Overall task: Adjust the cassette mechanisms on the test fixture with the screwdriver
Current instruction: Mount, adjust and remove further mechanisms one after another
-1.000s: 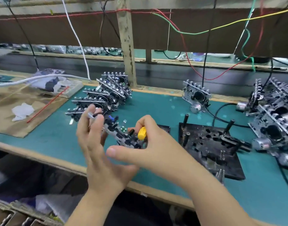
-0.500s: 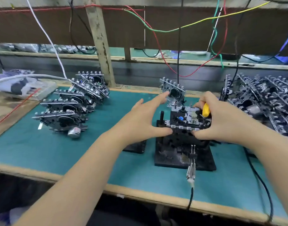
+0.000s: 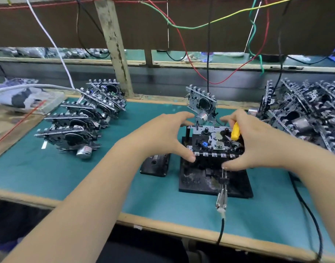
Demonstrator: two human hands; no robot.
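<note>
A cassette mechanism (image 3: 212, 141) sits on the black test fixture (image 3: 197, 183) in the middle of the green bench mat. My left hand (image 3: 163, 137) spans its left side, thumb on the front corner and fingers over the back edge. My right hand (image 3: 258, 143) spans the right side, thumb at the front edge, and holds a yellow-handled screwdriver (image 3: 235, 130) tucked in its curled fingers. The screwdriver's tip is hidden.
A row of mechanisms (image 3: 77, 126) stands at the left and a pile (image 3: 311, 114) at the right. One mechanism (image 3: 201, 103) leans behind the fixture. A black cassette (image 3: 155, 164) lies left of it. A clip lead (image 3: 222, 198) trails toward the wooden front edge (image 3: 163, 224).
A second ago both hands held the mechanism in the air at the left. It now sits on the fixture, with my hands still spanning it on either side.
</note>
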